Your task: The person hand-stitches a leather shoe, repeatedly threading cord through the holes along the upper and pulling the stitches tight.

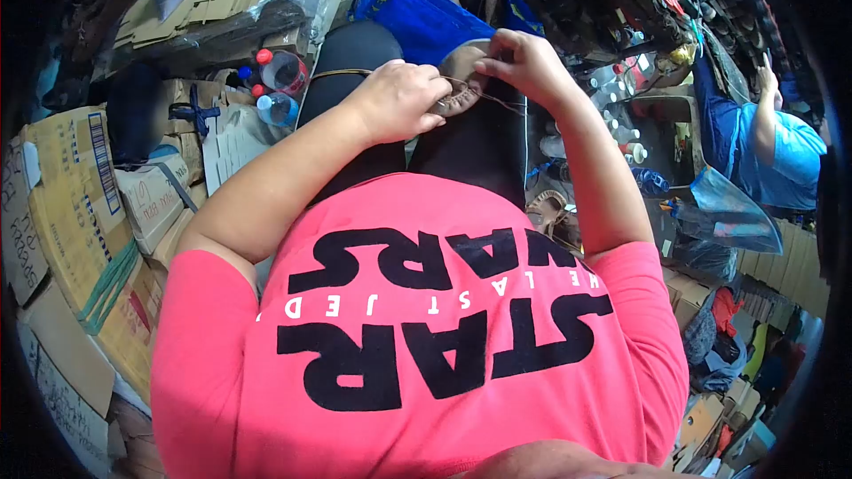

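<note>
Over my lap lies a brown, rounded piece (pixel 461 65) that looks like part of a leather shoe or sandal; its exact kind is hard to make out. My left hand (pixel 404 98) is closed at its left edge, fingers bent around a thin tan cord (pixel 342 74) that trails left across my thigh. To the right, my right hand (pixel 530 66) pinches thumb against fingers at the piece's upper right edge. What sits in that pinch is too small to tell. A thin strand (pixel 506 105) runs below it.
A blue bag (pixel 417 13) with brown straps in it lies beyond my knees. Bottles (pixel 282 109) stand left, and more bottles (pixel 626 133) right. Cardboard boxes (pixel 84 213) are stacked at left. Another person in a blue shirt (pixel 785 155) is at far right.
</note>
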Action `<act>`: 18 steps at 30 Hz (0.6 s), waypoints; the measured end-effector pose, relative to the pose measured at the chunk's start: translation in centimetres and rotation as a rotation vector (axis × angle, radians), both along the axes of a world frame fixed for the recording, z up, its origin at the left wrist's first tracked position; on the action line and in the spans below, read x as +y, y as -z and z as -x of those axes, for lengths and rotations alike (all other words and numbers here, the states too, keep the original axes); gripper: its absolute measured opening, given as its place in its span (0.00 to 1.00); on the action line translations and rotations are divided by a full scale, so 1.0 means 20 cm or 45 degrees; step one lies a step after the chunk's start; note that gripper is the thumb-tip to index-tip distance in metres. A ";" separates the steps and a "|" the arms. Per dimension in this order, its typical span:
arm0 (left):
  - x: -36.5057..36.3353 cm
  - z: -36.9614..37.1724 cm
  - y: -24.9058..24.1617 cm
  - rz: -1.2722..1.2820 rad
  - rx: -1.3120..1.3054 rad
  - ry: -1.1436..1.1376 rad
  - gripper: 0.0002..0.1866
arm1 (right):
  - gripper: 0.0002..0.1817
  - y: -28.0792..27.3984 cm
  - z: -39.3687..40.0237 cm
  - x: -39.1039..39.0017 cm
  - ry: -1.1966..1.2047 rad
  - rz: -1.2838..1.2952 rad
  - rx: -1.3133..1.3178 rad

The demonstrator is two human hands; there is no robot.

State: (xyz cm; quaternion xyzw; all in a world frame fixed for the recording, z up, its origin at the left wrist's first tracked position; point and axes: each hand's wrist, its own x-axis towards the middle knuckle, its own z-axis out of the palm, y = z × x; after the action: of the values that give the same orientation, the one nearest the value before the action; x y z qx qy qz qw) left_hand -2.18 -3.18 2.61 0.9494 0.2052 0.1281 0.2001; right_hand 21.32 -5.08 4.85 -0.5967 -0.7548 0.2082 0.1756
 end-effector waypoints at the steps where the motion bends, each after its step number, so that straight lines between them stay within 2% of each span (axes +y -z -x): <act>1: 0.02 0.02 0.02 0.049 -0.136 0.064 0.18 | 0.20 -0.04 0.03 -0.06 0.157 0.093 0.057; 2: 0.03 0.03 0.03 0.107 -0.169 0.101 0.17 | 0.20 -0.05 0.05 -0.09 0.315 0.191 0.116; 3: 0.03 0.03 0.04 0.113 -0.164 0.103 0.17 | 0.20 -0.01 0.04 -0.10 0.318 0.197 0.121; 5: 0.00 0.02 0.06 0.163 -0.139 0.149 0.17 | 0.19 0.16 -0.01 -0.13 0.399 0.220 0.352; 6: -0.01 0.01 0.05 0.149 -0.062 0.149 0.18 | 0.19 0.20 0.00 -0.13 0.414 0.249 0.603; 9: -0.01 0.00 0.00 0.116 0.100 0.121 0.19 | 0.19 0.24 0.02 -0.13 0.493 0.159 0.541; 10: 0.01 -0.01 -0.04 0.139 0.164 0.118 0.20 | 0.18 0.18 0.05 -0.14 0.503 0.107 0.409; 11: 0.02 -0.01 -0.07 0.255 0.037 0.078 0.19 | 0.18 0.13 0.07 -0.16 0.507 0.104 0.411; 13: 0.09 -0.08 -0.02 0.333 -0.285 -0.097 0.17 | 0.18 0.07 0.10 -0.21 0.432 -0.378 0.219; 14: 0.11 -0.12 0.00 0.330 -0.316 -0.154 0.15 | 0.18 0.06 0.10 -0.24 0.389 -0.424 0.252; 15: 0.12 -0.17 0.01 0.357 -0.331 -0.197 0.16 | 0.18 0.04 0.10 -0.26 0.394 -0.416 0.252; 17: 0.12 -0.27 0.08 0.465 -0.371 -0.193 0.19 | 0.18 -0.01 0.09 -0.29 0.215 0.261 0.249; 18: 0.12 -0.31 0.11 0.527 -0.352 -0.181 0.21 | 0.17 0.03 0.09 -0.29 0.115 0.187 0.180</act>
State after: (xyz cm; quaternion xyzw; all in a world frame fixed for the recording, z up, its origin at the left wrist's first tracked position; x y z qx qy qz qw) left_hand 3.96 -0.78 0.40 0.8449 0.2639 0.2258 0.4068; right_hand 19.62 -10.79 4.29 -0.6253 -0.6956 0.2965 0.1932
